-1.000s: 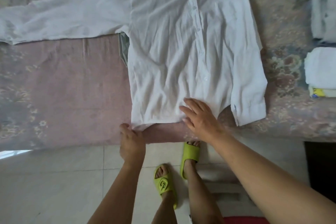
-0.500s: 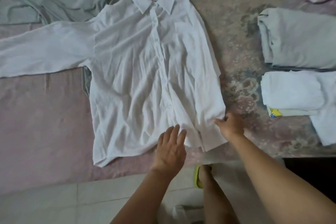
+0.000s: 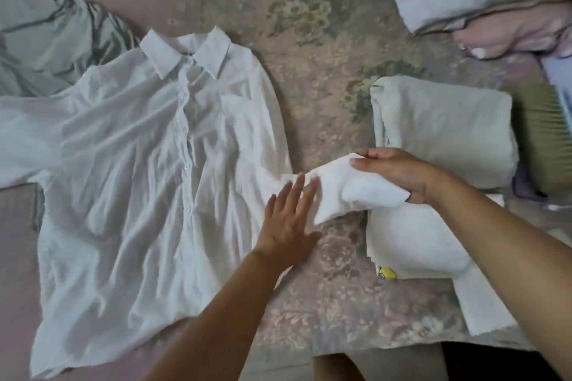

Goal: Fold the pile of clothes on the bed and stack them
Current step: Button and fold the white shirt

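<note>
The thin white button-up collared shirt (image 3: 148,182) lies face-up on the pink floral bed (image 3: 312,49), collar away from the person. Half a sec ago the right hand (image 3: 399,173) was only touching the right sleeve's cuff at the hem; now it pinches that cuff (image 3: 349,185) & has it lifted off the bed, out over the folded white garment (image 3: 411,241). Left hand (image 3: 288,219) has shifted from the hem to the sleeve's base, fingers flat, gripping nothing. Probably the sleeve fold is starting: cuff goes across the chest next. Left sleeve is still spread wide; a folded pale-green piece (image 3: 442,133) waits w/ the stack.
</note>
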Action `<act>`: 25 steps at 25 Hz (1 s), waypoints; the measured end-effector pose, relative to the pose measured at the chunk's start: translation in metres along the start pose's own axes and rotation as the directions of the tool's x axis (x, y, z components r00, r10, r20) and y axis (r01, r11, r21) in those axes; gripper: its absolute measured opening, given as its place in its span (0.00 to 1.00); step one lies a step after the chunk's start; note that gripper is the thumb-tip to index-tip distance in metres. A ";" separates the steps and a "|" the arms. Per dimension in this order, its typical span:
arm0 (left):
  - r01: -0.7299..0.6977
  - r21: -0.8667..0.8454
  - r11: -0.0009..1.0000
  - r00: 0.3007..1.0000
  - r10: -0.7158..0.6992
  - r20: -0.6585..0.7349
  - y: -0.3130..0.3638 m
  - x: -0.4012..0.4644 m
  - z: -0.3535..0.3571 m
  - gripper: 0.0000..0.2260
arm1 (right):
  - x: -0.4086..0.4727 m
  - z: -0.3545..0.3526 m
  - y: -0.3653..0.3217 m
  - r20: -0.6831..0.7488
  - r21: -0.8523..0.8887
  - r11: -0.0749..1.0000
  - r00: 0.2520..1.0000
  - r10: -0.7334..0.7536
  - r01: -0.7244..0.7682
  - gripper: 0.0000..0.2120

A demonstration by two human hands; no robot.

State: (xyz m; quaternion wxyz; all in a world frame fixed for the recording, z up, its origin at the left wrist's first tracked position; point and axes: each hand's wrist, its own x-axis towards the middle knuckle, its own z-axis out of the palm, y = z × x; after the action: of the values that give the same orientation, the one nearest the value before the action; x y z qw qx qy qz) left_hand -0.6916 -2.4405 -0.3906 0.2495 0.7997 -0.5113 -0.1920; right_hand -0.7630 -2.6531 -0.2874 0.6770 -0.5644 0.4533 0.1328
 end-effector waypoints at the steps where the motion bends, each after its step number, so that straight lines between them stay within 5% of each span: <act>1: -0.023 -0.023 0.999 0.999 0.023 -0.025 0.016 0.018 0.004 0.43 | 0.000 -0.015 -0.012 0.081 0.035 0.998 0.996 0.042 -0.045 0.11; 5: 0.055 -0.142 0.988 0.993 -0.069 -0.098 0.094 0.088 0.005 0.40 | -0.006 -0.088 -0.070 0.259 -0.258 0.961 0.950 0.172 -0.104 0.20; 7: 0.094 -0.175 0.980 0.992 -0.107 -0.067 0.135 0.122 -0.004 0.33 | -0.012 -0.133 -0.105 0.191 -0.438 0.896 0.967 0.169 -0.070 0.14; 10: 0.172 -0.149 0.974 0.985 -0.167 0.048 0.177 0.172 -0.002 0.41 | -0.007 -0.205 -0.132 0.024 -0.673 0.739 0.998 0.052 -0.022 0.06; 15: 0.186 -0.133 0.974 0.978 -0.170 0.119 0.199 0.244 0.041 0.44 | 0.035 -0.282 -0.099 -0.216 -0.531 0.846 0.958 -0.188 0.046 0.11; 19: 0.125 -0.009 0.992 0.959 -0.119 0.259 0.208 0.278 0.085 0.39 | 0.078 -0.318 -0.068 -0.273 -0.801 0.598 0.906 -0.322 -0.029 0.16; 22: 0.065 0.112 0.992 0.895 -0.108 0.432 0.208 0.287 0.114 0.35 | 0.106 -0.328 -0.034 -0.360 -0.842 0.509 0.889 -0.282 -0.179 0.04; 25: -0.035 0.159 0.987 0.926 -0.028 0.376 0.191 0.282 0.117 0.30 | 0.118 -0.301 0.011 -0.413 -0.911 0.255 0.698 -0.585 -0.325 0.17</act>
State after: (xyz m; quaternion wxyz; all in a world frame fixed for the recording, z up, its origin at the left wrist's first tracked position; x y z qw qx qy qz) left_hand -0.7814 -2.7894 -0.3849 0.0807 0.7647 -0.5651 -0.2991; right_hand -0.8453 -2.9545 -0.3701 -0.0274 -0.8938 0.4383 0.0902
